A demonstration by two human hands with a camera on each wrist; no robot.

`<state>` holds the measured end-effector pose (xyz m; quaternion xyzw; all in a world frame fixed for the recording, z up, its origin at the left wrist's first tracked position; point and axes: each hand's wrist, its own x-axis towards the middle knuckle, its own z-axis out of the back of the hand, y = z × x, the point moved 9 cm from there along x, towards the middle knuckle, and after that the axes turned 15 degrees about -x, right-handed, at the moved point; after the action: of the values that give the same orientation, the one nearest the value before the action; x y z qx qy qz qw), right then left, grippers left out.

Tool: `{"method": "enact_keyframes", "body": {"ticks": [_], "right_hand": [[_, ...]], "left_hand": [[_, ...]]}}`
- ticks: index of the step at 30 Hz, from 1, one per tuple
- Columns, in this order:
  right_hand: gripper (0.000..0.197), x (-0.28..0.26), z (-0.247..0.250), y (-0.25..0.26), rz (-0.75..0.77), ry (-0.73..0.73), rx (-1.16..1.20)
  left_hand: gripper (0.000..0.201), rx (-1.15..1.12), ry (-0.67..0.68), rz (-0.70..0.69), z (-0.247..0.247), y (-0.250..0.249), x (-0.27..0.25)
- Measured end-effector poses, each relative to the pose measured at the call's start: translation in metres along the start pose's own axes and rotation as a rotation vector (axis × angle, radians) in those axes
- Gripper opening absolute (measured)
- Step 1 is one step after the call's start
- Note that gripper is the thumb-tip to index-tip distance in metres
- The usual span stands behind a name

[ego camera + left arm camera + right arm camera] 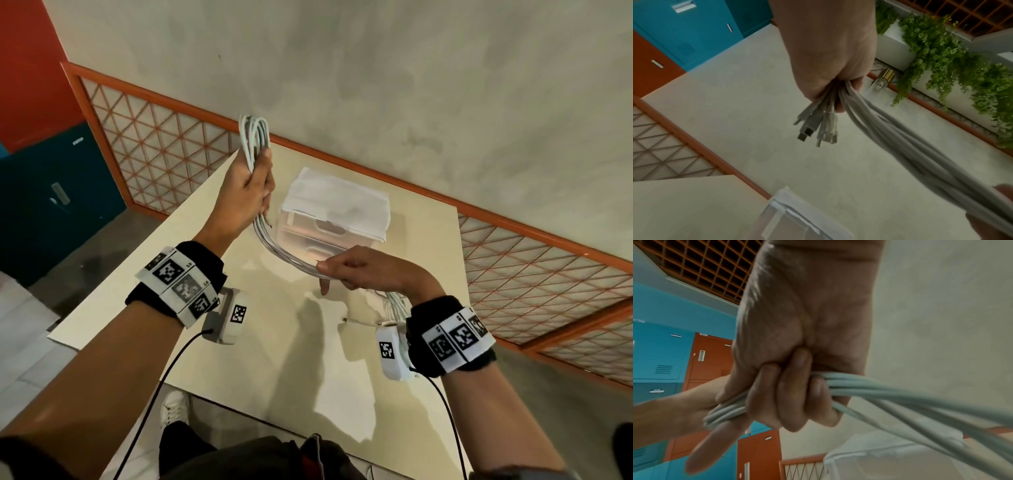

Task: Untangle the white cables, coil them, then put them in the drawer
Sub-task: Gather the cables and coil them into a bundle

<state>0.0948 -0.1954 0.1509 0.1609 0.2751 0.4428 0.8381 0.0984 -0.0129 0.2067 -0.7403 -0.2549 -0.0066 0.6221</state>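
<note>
Both hands (246,192) (356,265) grip the white cables (284,255).

light: dim, warm indoor, from above | shadows: soft-edged arm shadows across the cream rectangular tabletop (191,274) toward its near edge | glare: faint sheen beside the translucent plastic drawer box (337,219) | blur: motion smear on the bundle of white cables (910,146) in both wrist views | distortion: wide-angle bending at frame edges, railings curved

White cables (255,137) above a cream table (308,359); a translucent white drawer unit (337,219); black wristbands (198,260) with black-and-white square markers; orange lattice railing (154,137); teal and orange lockers (684,32).
</note>
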Motion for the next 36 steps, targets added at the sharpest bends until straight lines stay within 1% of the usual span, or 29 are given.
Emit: {"method": "enact_keyframes", "body": {"ticks": [3, 5, 7, 9, 13, 16, 20, 23, 25, 28, 36], "right_hand": [[0.040, -0.003, 0.010, -0.005, -0.024, -0.052, 0.028], [0.031, -0.003, 0.025, -0.006, -0.004, -0.166, 0.000], [0.020, -0.003, 0.041, -0.005, 0.020, -0.277, -0.081], [0.013, -0.006, 0.052, 0.001, 0.016, -0.321, -0.131], [0.014, -0.014, 0.072, 0.023, 0.031, -0.432, -0.179], [0.017, -0.019, 0.082, 0.033, 0.022, -0.513, -0.197], [0.010, -0.023, 0.089, 0.047, 0.037, -0.598, -0.192], [0.006, -0.025, 0.093, 0.052, 0.050, -0.671, -0.182], [0.010, -0.026, 0.095, 0.053, 0.039, -0.707, -0.192], [0.018, -0.026, 0.094, 0.058, 0.053, -0.722, -0.221], [0.020, -0.024, 0.087, 0.064, 0.071, -0.687, -0.330]], "left_hand": [[0.038, -0.015, 0.060, 0.086, -0.007, 0.008, -0.004], [0.040, -0.067, 0.166, 0.202, -0.017, 0.018, -0.010], [0.041, -0.092, 0.283, 0.305, -0.032, 0.028, -0.020], [0.040, -0.110, 0.340, 0.350, -0.045, 0.033, -0.030], [0.039, -0.138, 0.337, 0.369, -0.059, 0.029, -0.036], [0.043, -0.067, 0.332, 0.355, -0.063, 0.023, -0.036], [0.041, 0.016, 0.305, 0.335, -0.067, 0.018, -0.037], [0.042, -0.060, 0.328, 0.389, -0.072, 0.020, -0.044], [0.045, -0.133, 0.330, 0.452, -0.075, 0.021, -0.050], [0.049, -0.170, 0.347, 0.474, -0.081, 0.018, -0.055], [0.046, -0.240, 0.330, 0.501, -0.084, 0.029, -0.060]]}}
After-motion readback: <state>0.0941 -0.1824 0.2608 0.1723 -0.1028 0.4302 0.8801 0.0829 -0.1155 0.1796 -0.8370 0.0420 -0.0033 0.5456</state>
